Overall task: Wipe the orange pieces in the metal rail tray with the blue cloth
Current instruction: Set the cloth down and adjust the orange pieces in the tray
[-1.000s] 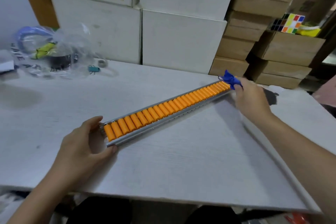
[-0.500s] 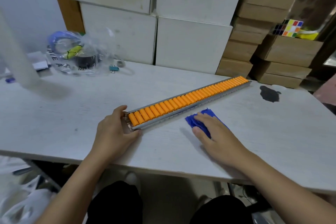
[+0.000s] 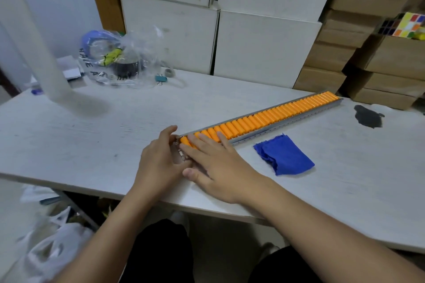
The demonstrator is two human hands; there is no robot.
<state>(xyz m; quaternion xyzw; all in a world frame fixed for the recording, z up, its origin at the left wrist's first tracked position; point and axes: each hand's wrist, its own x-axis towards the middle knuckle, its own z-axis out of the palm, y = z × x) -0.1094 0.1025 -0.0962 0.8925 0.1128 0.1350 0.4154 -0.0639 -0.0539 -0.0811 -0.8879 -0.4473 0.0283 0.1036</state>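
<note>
head view: metal rail tray (image 3: 285,123) lies diagonal on the table (image 3: 92,135), orange pieces (image 3: 271,117) in a row along it. near end hidden under both hands. left hand (image 3: 158,163) curled round tray end; right hand (image 3: 218,167) flat, fingers spread over nearest pieces, gripping nothing. blue cloth (image 3: 284,155) lies loose just right of hands, near side of tray. rubik's cube (image 3: 409,25) cut off at far right edge.

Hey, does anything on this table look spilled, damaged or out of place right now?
Yes. A dark blotch marks the white table near the far end of the metal rail tray; it looks like a stain or worn surface, I cannot tell which. The blue cloth lies crumpled beside the tray, in neither hand.
</note>
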